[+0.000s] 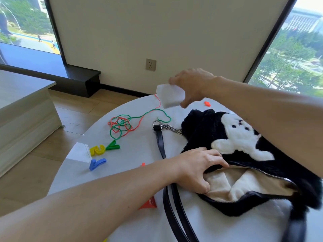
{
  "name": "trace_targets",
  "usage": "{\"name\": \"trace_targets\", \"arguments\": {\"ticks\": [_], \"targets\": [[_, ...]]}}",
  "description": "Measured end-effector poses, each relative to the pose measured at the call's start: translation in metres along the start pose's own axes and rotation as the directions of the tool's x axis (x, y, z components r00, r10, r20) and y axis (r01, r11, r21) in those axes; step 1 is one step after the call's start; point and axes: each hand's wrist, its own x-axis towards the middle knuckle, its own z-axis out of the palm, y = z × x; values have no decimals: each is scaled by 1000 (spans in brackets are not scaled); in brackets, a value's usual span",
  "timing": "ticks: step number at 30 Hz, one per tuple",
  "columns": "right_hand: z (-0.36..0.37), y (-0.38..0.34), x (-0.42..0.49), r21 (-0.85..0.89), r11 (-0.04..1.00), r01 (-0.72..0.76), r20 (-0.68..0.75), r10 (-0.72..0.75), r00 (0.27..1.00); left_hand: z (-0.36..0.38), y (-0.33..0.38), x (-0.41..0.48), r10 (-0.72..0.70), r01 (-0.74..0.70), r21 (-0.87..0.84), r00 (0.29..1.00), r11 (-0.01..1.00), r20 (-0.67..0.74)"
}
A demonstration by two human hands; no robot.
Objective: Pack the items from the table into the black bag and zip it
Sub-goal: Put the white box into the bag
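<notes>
Pinching a white block (170,96), perhaps foam, right hand (194,84) near tangled cords (120,126); left hand (197,168) gripping the open black bag (201,130).

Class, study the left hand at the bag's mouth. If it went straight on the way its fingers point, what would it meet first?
The left hand grips the black bag at its open edge, fingers pointing into the mouth. Straight on, it would probably meet the cream lining first; depth is unclear.

Black bag (209,130) mouth: unzipped, passable at centre and right (left hand (197,168) grips its left end). Strap (161,145), chain (170,127) and tangled cords (122,126) obstruct the table (136,154) beside it. Right hand (194,84) holds a white block (170,96) above.
</notes>
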Motion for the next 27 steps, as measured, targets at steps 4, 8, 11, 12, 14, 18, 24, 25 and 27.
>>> {"name": "trace_targets", "arguments": {"ticks": [4,8,11,12,14,18,24,25,27], "targets": [[-42,5,-52,190,974,-122,80,109,991,0,1,-1,-9,9,0,1000,1000,1],[-61,8,-126,235,955,-179,259,115,959,-2,1,-2,-22,22,-40,1000,999,6],[-52,10,-190,182,957,-225,379,143,914,-3,3,-3,-39,40,-62,999,997,12],[-47,9,-210,185,949,-255,416,160,895,-3,4,-3,-53,54,-58,998,997,16],[-35,7,-243,201,927,-316,467,193,863,-4,7,-4,-81,82,-56,997,995,20],[-9,-6,-280,242,915,-322,420,201,885,-8,18,-8,-91,89,-52,995,995,-29],[27,-36,-288,164,947,-277,162,251,954,-11,25,-19,-92,103,80,986,991,-141],[31,-41,-288,167,946,-277,142,255,956,-12,25,-22,-97,117,120,983,986,-157],[42,-51,-290,216,933,-286,114,267,957,-12,27,-26,-112,150,212,977,966,-183]]}}
